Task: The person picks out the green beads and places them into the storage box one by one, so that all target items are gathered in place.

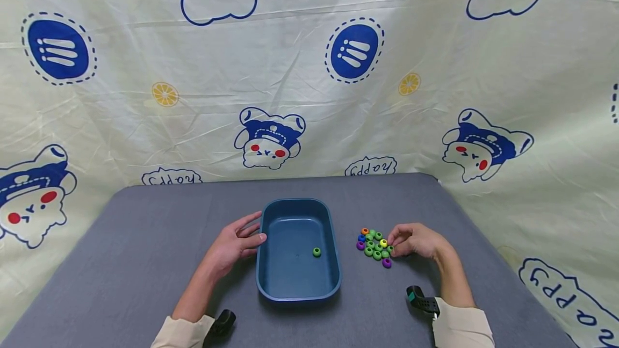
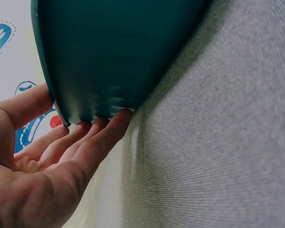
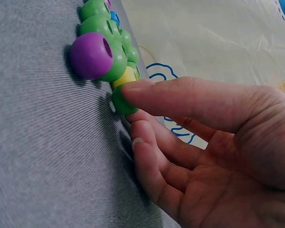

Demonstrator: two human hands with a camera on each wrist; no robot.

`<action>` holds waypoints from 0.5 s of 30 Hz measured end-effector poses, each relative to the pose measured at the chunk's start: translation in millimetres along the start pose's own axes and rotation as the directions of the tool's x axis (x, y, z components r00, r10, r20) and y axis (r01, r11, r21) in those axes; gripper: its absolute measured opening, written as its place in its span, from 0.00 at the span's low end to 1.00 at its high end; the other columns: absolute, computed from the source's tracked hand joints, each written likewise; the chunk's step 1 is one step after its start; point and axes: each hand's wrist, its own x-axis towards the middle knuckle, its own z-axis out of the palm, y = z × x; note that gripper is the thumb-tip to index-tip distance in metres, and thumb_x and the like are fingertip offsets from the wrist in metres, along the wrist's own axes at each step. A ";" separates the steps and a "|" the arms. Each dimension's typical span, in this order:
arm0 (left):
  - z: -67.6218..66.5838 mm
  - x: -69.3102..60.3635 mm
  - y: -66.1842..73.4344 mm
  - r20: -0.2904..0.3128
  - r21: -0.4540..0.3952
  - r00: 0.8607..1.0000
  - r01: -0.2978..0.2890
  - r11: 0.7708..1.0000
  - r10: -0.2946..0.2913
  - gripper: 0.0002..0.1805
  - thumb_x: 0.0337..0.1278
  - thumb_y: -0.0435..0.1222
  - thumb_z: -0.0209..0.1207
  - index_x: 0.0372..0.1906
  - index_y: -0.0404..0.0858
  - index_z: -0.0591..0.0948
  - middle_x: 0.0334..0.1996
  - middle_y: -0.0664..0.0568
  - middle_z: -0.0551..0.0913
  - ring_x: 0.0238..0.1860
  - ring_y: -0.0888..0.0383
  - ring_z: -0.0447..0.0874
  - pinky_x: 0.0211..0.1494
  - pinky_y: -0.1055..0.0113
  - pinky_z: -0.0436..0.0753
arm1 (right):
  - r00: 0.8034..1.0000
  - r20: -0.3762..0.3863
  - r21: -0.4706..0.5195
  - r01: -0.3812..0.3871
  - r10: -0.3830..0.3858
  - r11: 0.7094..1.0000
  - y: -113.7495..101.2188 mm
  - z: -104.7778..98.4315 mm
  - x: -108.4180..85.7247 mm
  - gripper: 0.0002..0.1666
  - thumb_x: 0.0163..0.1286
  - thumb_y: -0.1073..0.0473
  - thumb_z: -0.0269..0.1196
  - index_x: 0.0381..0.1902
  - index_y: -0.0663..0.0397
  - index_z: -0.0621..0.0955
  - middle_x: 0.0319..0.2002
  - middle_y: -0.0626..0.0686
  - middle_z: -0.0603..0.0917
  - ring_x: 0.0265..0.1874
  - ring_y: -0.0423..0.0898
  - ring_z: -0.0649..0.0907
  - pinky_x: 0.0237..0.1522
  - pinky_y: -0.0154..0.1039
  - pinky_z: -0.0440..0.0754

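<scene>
A blue rectangular tray (image 1: 290, 290) stands in front of me, with one green bead (image 1: 316, 252) lying on its floor. My left hand (image 1: 234, 245) touches the tray's left side with fairly straight fingers and the thumb near its rim. To the right of the tray lies a cluster of beads, mostly green, with orange, blue, yellow and purple ones. At the cluster's right edge my right hand (image 1: 419, 240) pinches a green bead (image 3: 125, 103) between thumb and fingers. Close by are a yellow bead (image 3: 127, 77) and a purple bead (image 3: 89, 56).
Everything stands on a grey cloth-covered table (image 1: 159, 262). A pale printed curtain (image 1: 300, 90) hangs behind and at both sides. Dark wrist devices, one a black band (image 1: 423, 301), sit near both cuffs.
</scene>
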 end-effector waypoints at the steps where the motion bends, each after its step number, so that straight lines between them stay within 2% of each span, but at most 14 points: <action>1: 0.0 0.0 0.0 0.001 -0.001 1.000 0.000 1.000 0.000 0.35 0.66 0.34 0.64 0.76 0.46 0.68 0.74 0.39 0.68 0.68 0.39 0.76 0.60 0.48 0.83 | 1.000 -0.001 0.000 0.001 -0.001 1.000 -0.6 -0.5 -0.2 0.16 0.59 0.65 0.72 0.43 0.68 0.82 0.33 0.50 0.85 0.33 0.43 0.80 0.36 0.37 0.79; 8: 0.4 0.3 0.5 0.004 -0.006 1.000 0.000 1.000 0.000 0.34 0.67 0.34 0.64 0.76 0.46 0.68 0.74 0.38 0.68 0.68 0.39 0.76 0.60 0.48 0.83 | 1.000 -0.012 -0.006 0.029 -0.029 1.000 -13.5 -4.1 -2.5 0.17 0.63 0.65 0.68 0.50 0.66 0.83 0.39 0.56 0.88 0.36 0.45 0.84 0.41 0.40 0.83; 15: -0.1 -1.4 1.3 0.002 -0.004 1.000 0.003 1.000 -0.003 0.34 0.67 0.34 0.63 0.76 0.46 0.68 0.75 0.38 0.67 0.68 0.39 0.76 0.61 0.48 0.82 | 0.996 -0.069 -0.032 0.052 -0.054 0.998 -35.1 0.1 -4.6 0.16 0.64 0.64 0.68 0.49 0.66 0.85 0.42 0.58 0.88 0.38 0.45 0.84 0.44 0.41 0.84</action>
